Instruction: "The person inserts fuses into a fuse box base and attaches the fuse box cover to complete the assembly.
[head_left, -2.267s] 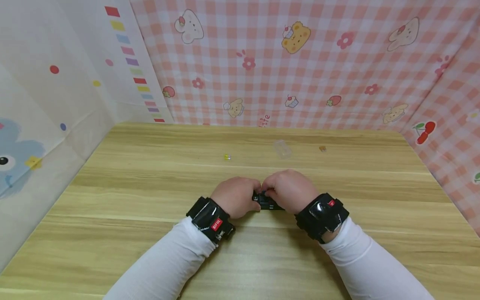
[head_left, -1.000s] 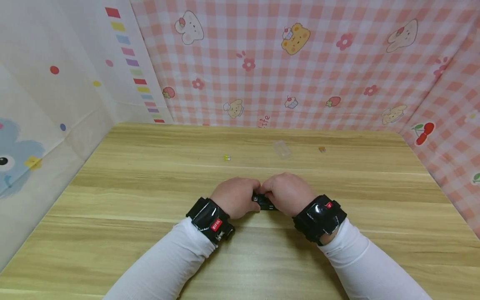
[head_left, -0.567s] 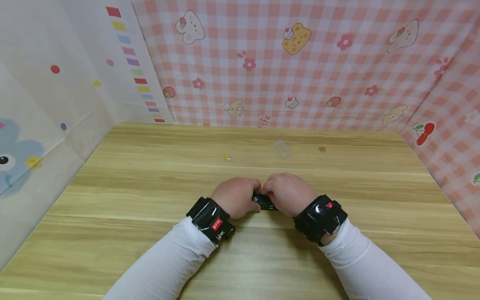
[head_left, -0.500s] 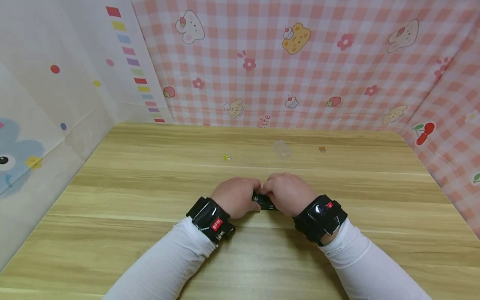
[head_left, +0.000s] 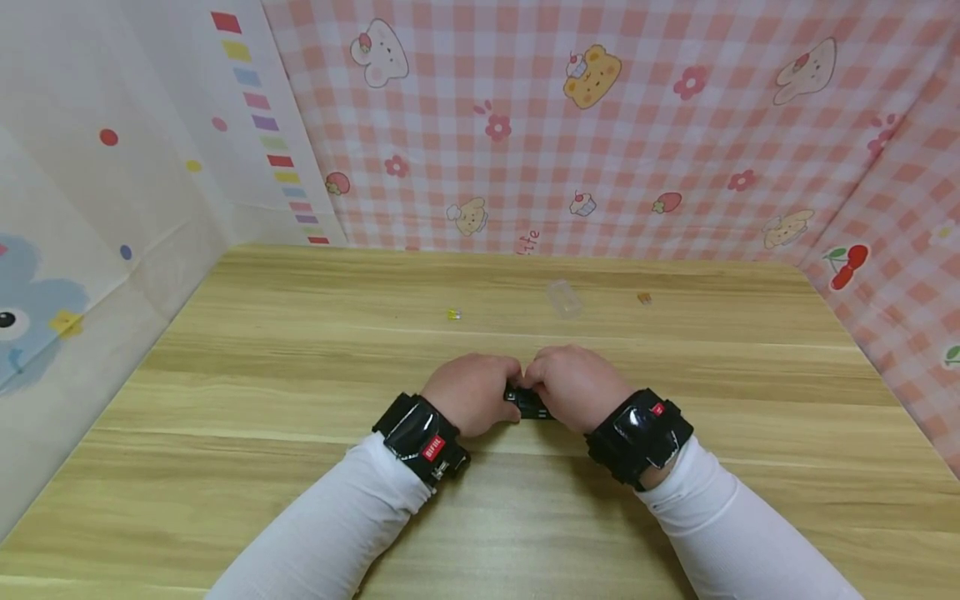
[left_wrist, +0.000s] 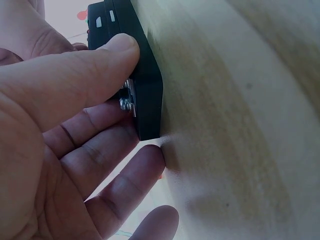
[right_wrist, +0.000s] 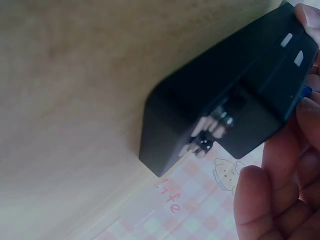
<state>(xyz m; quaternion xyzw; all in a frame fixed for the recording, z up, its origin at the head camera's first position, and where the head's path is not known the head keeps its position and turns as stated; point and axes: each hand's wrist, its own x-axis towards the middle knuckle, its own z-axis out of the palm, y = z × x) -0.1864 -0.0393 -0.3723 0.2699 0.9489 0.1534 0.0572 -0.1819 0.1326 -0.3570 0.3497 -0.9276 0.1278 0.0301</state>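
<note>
My left hand (head_left: pixel 472 396) grips one end of a black fuse block (head_left: pixel 529 405), its thumb along the near side and fingers beyond. The block rests on the table; bright screw terminals (right_wrist: pixel 202 142) show at its end in the right wrist view. At its top, my right hand (head_left: pixel 581 387) pinches a small blue piece (right_wrist: pixel 306 91), apparently a blade fuse. The fingers mostly cover it, so I cannot tell how far it sits in the block. Farther back lie a yellow blade fuse (head_left: pixel 454 314) and an orange-brown blade fuse (head_left: pixel 645 298).
A clear plastic cover (head_left: pixel 564 298) lies behind the hands, between the two loose fuses. The wooden table (head_left: pixel 300 333) meets a pink checked cloth wall (head_left: pixel 525 125) at the back and a pale printed sheet (head_left: pixel 150 183) on the left.
Since the earliest frame my right hand has shifted slightly left, closer to the left hand. Over the last half second both hands and the fuse block stay practically still.
</note>
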